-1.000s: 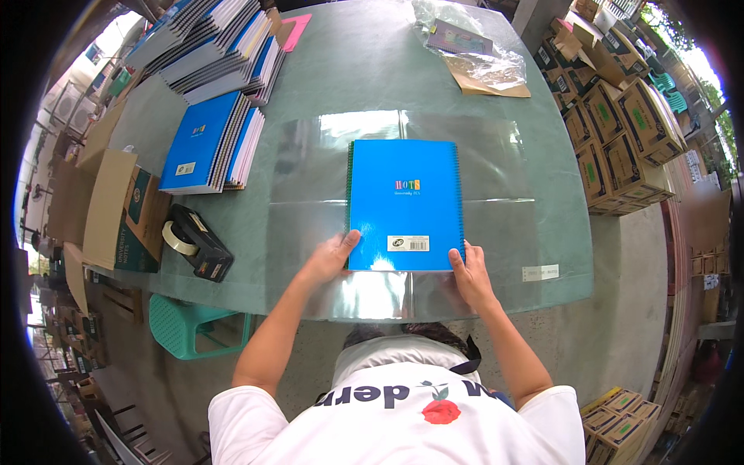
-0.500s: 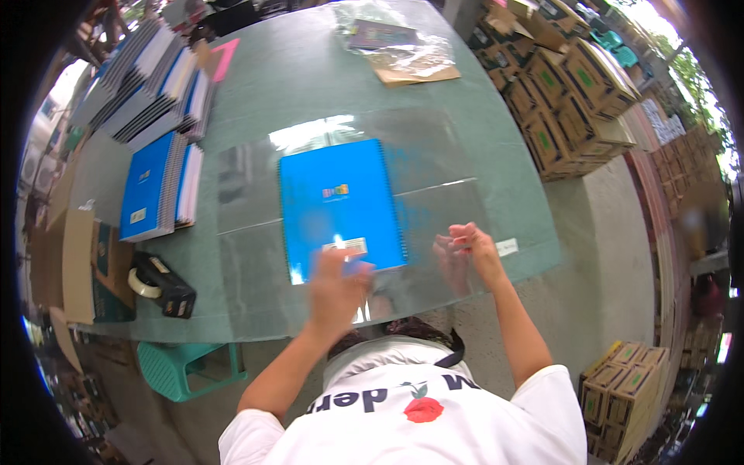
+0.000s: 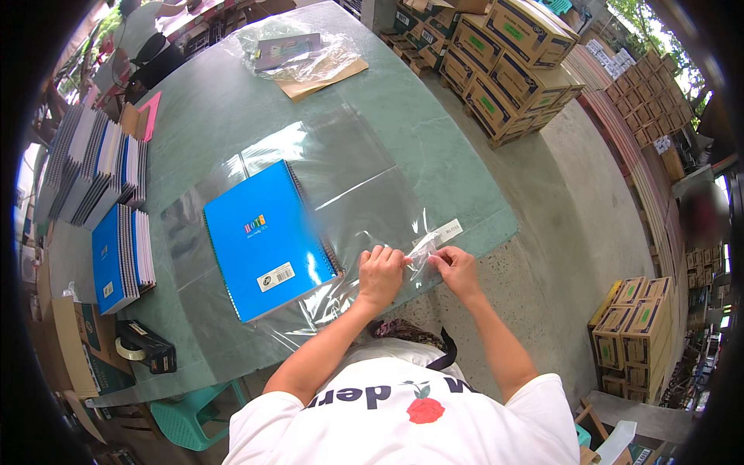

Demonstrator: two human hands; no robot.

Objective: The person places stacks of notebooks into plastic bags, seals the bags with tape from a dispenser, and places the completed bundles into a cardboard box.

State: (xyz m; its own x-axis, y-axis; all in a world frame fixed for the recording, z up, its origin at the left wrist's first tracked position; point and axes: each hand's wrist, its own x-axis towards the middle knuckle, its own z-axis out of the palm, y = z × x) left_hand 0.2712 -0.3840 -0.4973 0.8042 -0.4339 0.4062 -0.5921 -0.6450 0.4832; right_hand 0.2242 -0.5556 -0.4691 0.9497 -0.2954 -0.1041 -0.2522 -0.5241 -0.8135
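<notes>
Head view: my left hand (image 3: 380,276) and my right hand (image 3: 459,273) both pinch the gathered clear film (image 3: 353,159), right of the blue notebook (image 3: 267,236) lying on it; if I pull too strongly, the film may tear or drag the notebook askew.

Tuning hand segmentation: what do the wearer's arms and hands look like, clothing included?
Left hand and right hand are ungloved; no wristwear shows. Forearms are bare below short, loose white sleeves. The white shirt carries dark lettering and a red flower.
</notes>
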